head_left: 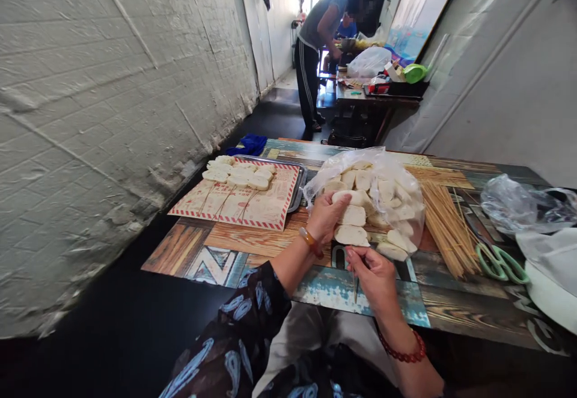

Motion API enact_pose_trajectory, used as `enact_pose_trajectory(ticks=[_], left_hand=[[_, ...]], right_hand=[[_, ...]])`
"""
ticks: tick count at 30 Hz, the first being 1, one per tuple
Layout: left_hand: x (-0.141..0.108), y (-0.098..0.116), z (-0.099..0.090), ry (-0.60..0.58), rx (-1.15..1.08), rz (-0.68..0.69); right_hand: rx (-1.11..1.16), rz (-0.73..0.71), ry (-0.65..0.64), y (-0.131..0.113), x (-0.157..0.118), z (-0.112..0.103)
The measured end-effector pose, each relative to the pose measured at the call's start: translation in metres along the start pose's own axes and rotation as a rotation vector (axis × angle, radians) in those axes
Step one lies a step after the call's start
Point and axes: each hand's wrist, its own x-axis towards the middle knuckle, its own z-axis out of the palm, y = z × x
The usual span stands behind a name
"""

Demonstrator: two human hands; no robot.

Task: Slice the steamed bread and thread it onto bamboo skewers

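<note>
Three pale oval slices (pixel 351 216) are lined up on one thin wooden skewer (pixel 354 287) above the table's front part. My left hand (pixel 327 216) is closed on the topmost slice. Below the lowest slice, my right hand (pixel 372 272) pinches the skewer, whose end sticks out downward. Just behind lies an open clear plastic bag (pixel 408 187) full of similar slices. To the left, several skewered slices (pixel 241 174) rest on a printed paper sheet (pixel 270 208) with a red striped border, which lies over a metal tray (pixel 298 190).
A bundle of bare skewers (pixel 446 223), green-handled scissors (pixel 502 264), a crumpled plastic bag (pixel 509 199) and a white container (pixel 552 284) are on the right. A blue cloth (pixel 249 144) lies at the back left. Beyond, a person (pixel 322 25) bends over another table (pixel 356 94).
</note>
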Motion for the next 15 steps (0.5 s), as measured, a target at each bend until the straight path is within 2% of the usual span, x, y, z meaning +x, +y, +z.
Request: enact_pose_trajectory(ticks=[4, 8, 11, 15], left_hand=[[-0.001, 0.001, 0.000, -0.082, -0.017, 0.002], [-0.001, 0.007, 0.001, -0.179, -0.056, 0.014], [0.003, 0.010, 0.001, -0.237, -0.059, -0.032], [0.006, 0.009, -0.002, -0.141, 0.093, -0.003]], right_hand=[[-0.002, 0.005, -0.018, 0.002, 0.000, -0.002], [0.033, -0.014, -0.011, -0.005, 0.001, -0.003], [0.092, -0.016, 0.020, -0.012, 0.005, -0.004], [0.180, -0.006, 0.091, -0.020, 0.013, -0.009]])
